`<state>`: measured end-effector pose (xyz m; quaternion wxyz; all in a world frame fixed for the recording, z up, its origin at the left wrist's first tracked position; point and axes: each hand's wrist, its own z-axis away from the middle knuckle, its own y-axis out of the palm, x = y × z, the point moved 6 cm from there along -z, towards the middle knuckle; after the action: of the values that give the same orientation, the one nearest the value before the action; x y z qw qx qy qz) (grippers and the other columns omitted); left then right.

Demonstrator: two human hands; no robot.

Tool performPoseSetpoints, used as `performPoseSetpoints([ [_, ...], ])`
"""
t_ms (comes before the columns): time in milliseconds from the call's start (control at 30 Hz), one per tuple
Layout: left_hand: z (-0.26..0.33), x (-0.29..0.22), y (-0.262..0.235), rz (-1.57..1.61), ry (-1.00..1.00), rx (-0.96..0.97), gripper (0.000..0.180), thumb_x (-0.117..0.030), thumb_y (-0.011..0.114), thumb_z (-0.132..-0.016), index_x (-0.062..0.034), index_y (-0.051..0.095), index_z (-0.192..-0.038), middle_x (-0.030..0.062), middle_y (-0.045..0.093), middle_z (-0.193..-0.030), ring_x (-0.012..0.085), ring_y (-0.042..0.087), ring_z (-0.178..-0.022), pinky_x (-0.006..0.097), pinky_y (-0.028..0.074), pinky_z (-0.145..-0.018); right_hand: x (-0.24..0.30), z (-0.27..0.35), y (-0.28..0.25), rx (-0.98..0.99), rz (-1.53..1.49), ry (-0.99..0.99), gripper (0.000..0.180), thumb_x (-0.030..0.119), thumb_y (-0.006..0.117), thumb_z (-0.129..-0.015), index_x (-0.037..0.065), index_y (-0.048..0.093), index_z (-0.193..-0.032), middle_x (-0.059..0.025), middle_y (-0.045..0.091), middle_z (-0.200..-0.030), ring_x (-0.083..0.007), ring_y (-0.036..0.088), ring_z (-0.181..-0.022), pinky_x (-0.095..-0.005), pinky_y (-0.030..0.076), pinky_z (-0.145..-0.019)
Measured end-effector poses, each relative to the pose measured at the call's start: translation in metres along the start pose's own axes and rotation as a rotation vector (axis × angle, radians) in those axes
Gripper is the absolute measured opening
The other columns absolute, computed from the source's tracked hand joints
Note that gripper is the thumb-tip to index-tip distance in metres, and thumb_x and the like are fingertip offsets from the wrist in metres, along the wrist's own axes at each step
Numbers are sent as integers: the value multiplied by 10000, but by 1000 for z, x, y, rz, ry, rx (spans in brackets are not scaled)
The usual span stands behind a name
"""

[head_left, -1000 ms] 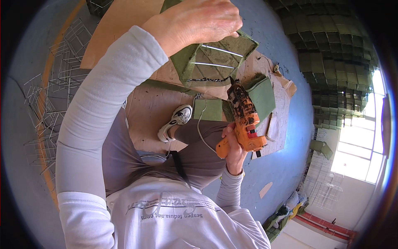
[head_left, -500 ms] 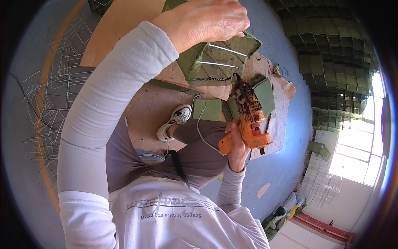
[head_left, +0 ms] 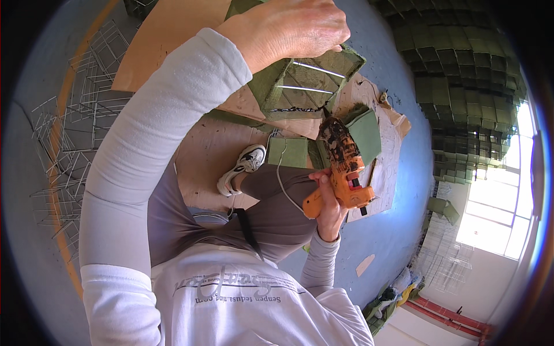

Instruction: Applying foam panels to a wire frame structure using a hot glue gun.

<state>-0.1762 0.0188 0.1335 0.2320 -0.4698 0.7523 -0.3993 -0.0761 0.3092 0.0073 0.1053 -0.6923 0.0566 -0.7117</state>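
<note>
An orange glue gun [head_left: 346, 167], its front caked in black, sits in my right hand [head_left: 330, 213]. Its dark nozzle points up at the lower edge of a green fabric box [head_left: 306, 78] with white wire rods across its opening. Along that edge runs a shiny black bead of glue [head_left: 297, 109], and the nozzle is at the bead's right end. Over the box's upper side bends my left hand [head_left: 294, 29], fingers curled closed on the fabric edge; its fingertips are partly hidden. A pale cord [head_left: 281, 173] hangs from the gun's handle.
Green fabric pieces [head_left: 365, 135] lie on cardboard right of the box, and a green panel [head_left: 288, 152] lies near my shoe. Bare wire frames [head_left: 81, 132] are heaped at the left. Stacked green boxes [head_left: 461, 75] rise at the right.
The glue gun has shifted slightly left, its nozzle moving a little down and left along the box edge. My left hand and the box have barely moved.
</note>
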Motion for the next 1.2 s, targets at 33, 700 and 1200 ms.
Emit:
performPoseSetpoints([
  [33, 4, -2, -4, 2, 22, -23, 264, -248, 656, -921, -20, 723, -807, 121, 697, -744, 221, 693, -750, 365, 541, -695, 0, 1, 2, 11, 8, 2, 217, 40, 615, -942, -43, 564, -1136, -128, 666, -965, -237, 655, -917, -377, 502, -929],
  [700, 6, -7, 3, 9, 16, -43, 268, -233, 654, -916, -17, 735, -780, 137, 705, -753, 235, 703, -731, 371, 553, -681, 2, 13, 10, 12, -24, 10, 197, 28, 690, -893, -31, 606, -1061, -65, 656, -911, -151, 659, -779, -287, 522, -720],
  [1200, 3, -10, 4, -10, 42, -85, 252, -232, 667, -894, -18, 731, -778, 115, 700, -789, 230, 695, -743, 374, 541, -670, 8, 17, 5, -22, -23, 42, 210, 6, 698, -881, -37, 608, -1067, -69, 655, -953, -155, 652, -785, -292, 535, -720],
])
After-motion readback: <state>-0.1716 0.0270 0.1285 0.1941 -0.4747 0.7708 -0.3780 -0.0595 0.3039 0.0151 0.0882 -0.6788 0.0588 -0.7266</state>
